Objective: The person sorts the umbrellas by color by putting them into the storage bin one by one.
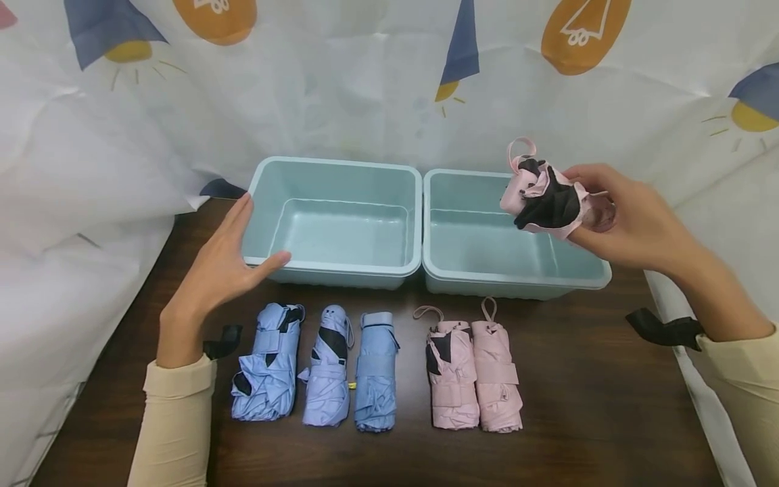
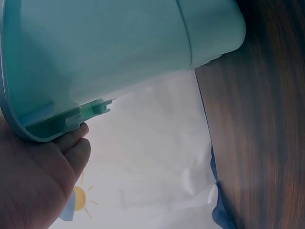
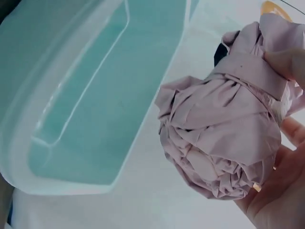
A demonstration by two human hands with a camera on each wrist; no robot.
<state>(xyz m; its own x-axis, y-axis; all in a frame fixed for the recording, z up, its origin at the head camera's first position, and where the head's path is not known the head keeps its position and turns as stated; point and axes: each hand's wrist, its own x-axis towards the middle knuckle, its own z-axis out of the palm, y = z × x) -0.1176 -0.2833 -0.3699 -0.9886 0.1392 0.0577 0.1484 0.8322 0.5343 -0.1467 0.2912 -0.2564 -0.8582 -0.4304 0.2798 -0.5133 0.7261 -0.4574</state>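
My right hand [image 1: 639, 220] grips a folded pink umbrella [image 1: 550, 199] with black lining showing, held above the right teal bin [image 1: 517, 278]. Its handle and wrist loop point left and up. In the right wrist view the gathered pink canopy [image 3: 219, 133] and its strap fill the middle, with thumb and fingers around it. My left hand [image 1: 222, 257] is at the left end of the left teal bin [image 1: 341, 269], fingers fairly straight and thumb over the front rim. The left wrist view shows its fingertips [image 2: 78, 150] right at the bin's outer rim.
Three folded blue umbrellas, one light blue [image 1: 268, 365], one periwinkle [image 1: 328, 368] and one plain blue [image 1: 375, 372], lie before the left bin. Two pink umbrellas, left [image 1: 453, 375] and right [image 1: 496, 375], lie before the right bin. A patterned white cloth [image 1: 377, 88] hangs behind.
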